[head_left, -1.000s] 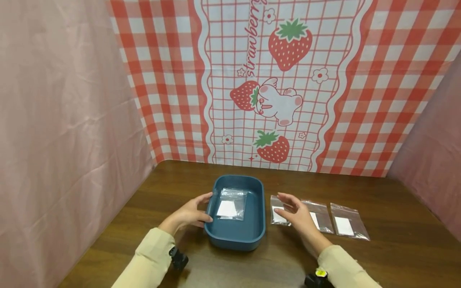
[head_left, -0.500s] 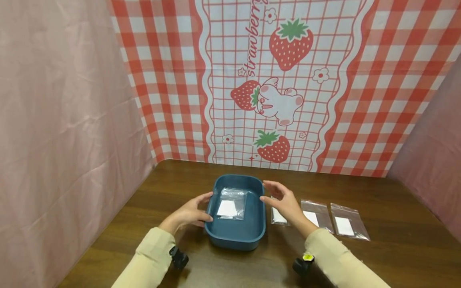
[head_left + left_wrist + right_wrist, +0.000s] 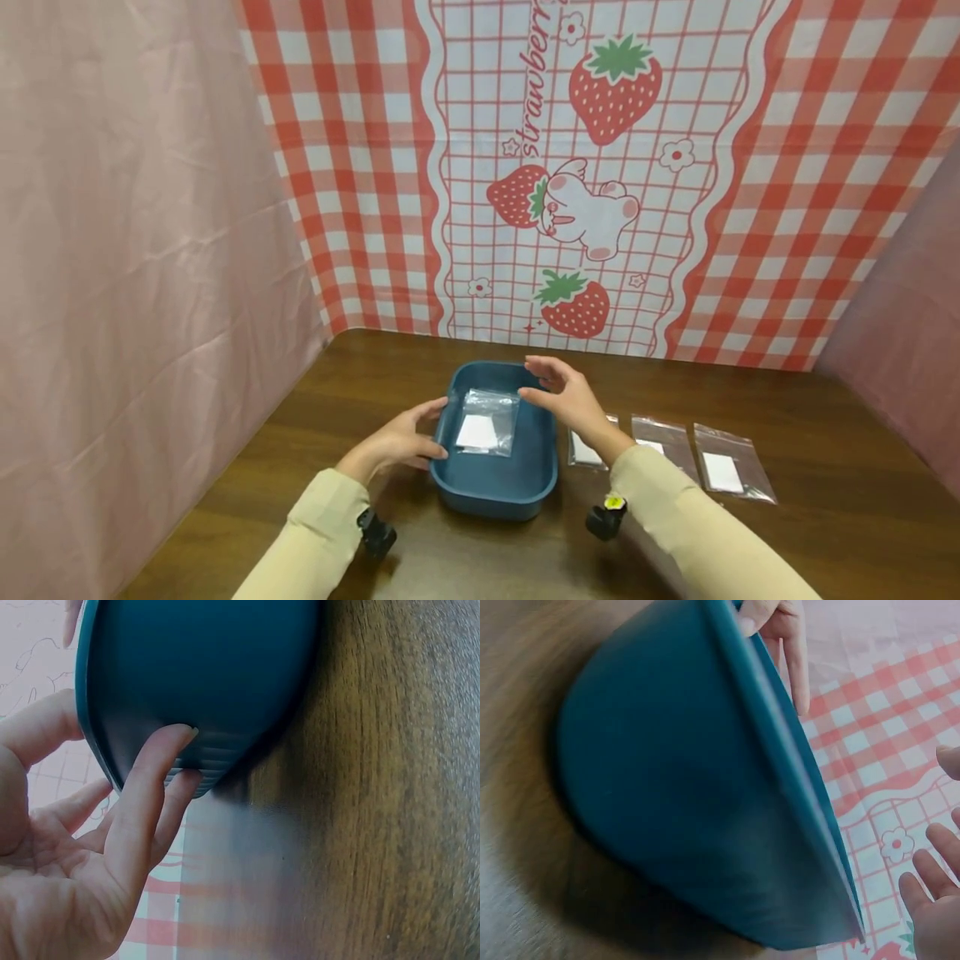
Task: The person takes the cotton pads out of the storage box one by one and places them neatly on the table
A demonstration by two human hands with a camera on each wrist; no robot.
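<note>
A blue rectangular plastic bin [image 3: 495, 497] stands on the table. My left hand [image 3: 401, 437] holds its left wall, thumb at the rim and fingers against the outside, as the left wrist view of the hand [image 3: 97, 832] shows. Inside the bin lies a clear zip bag [image 3: 485, 423] with a white flat piece in it; whether more bags lie beneath, I cannot tell. Over the bin's right rim hovers my right hand [image 3: 566, 398], fingers loosely spread, holding nothing. Just right of the bin, partly hidden by that hand and wrist, lies another such bag [image 3: 585, 450].
Two more clear zip bags with white pieces, a middle one [image 3: 656, 442] and a far right one [image 3: 731, 467], lie in the row on the brown wooden table [image 3: 375, 367]. A strawberry-print cloth [image 3: 600, 217] hangs behind, and pinkish curtains [image 3: 165, 250] flank the sides.
My right hand has moved left and farther back, from over the bags at the right to above the bin's right rim. The left hand has stayed on the bin.
</note>
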